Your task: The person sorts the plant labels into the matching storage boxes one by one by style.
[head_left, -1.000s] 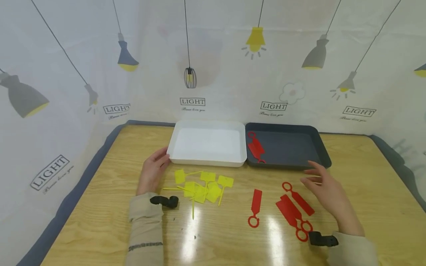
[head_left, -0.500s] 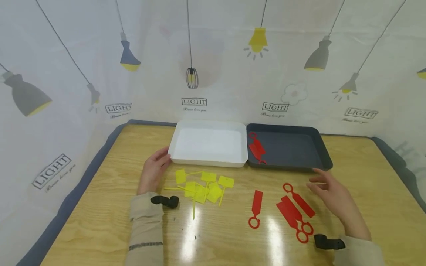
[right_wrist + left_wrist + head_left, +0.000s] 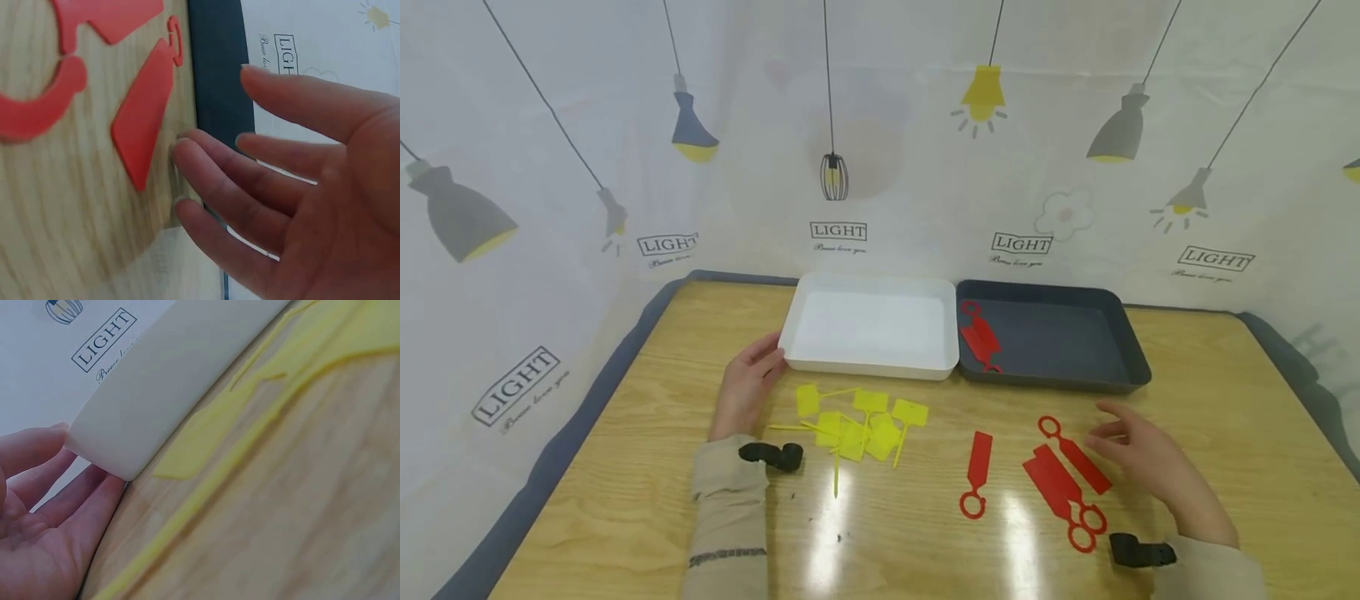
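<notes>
Fingertips of my left hand [image 3: 747, 383] touch the near left corner of a white tray [image 3: 868, 367], the fingers loosely extended in the left wrist view. Thin yellow tags [image 3: 850, 435] with stems lie in an overlapping heap in front of that tray. Over the table on the right hovers my right hand [image 3: 1153, 454], holding nothing, its fingers spread in the right wrist view. Just left of it lie a red ring-ended tag [image 3: 1086, 467] and two overlapping red tags [image 3: 1051, 483]. Another red tag [image 3: 979, 458] lies alone nearer the middle.
A dark grey tray [image 3: 1052, 382] stands against the white tray's right side, with red tags [image 3: 979, 337] at its left end. Behind both trays hangs a lamp-printed cloth [image 3: 910, 200]. The wooden table [image 3: 910, 533] extends toward me.
My right hand has drawn back from the dark tray's near edge, toward me and slightly right. The left hand stays at the white tray's corner. The tags lie as before.
</notes>
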Demonstrator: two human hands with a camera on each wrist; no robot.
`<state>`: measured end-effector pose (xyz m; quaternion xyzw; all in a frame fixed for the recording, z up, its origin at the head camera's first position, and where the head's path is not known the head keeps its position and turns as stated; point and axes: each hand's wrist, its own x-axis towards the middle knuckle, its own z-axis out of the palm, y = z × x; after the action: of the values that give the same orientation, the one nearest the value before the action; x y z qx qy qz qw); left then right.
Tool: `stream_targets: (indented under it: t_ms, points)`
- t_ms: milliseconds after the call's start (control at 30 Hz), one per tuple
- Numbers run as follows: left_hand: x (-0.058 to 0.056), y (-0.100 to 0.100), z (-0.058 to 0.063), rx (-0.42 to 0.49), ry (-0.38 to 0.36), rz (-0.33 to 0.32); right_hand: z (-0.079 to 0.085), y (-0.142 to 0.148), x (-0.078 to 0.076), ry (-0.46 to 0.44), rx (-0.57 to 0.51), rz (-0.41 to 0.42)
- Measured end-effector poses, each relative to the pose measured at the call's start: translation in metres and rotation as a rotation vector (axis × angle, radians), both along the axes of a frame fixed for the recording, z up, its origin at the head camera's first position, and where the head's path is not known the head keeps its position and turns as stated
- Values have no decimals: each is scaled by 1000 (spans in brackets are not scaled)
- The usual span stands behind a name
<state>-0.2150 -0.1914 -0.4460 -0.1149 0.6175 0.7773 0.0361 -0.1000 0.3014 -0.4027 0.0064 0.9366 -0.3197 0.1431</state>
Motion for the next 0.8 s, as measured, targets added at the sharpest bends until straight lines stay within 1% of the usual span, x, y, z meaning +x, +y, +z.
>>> stream_targets:
  t_ms: [133, 233, 367, 633, 800]
  points:
    - [-1, -1, -3, 5, 9, -2, 1, -2, 0, -31, 22, -12]
    - [-2, -1, -3, 5, 12, 0, 0, -3, 0, -65, 65, -23]
    - [-2, -2, -2, 3, 16, -2, -1, -5, -1, -83, 122, -16]
    - [-2, -2, -2, 21, 31, -7, -1, -10, -1, -117, 186, 38]
    - [-2, -1, -3, 21, 34, 3, 0, -15, -2, -135, 193, 58]
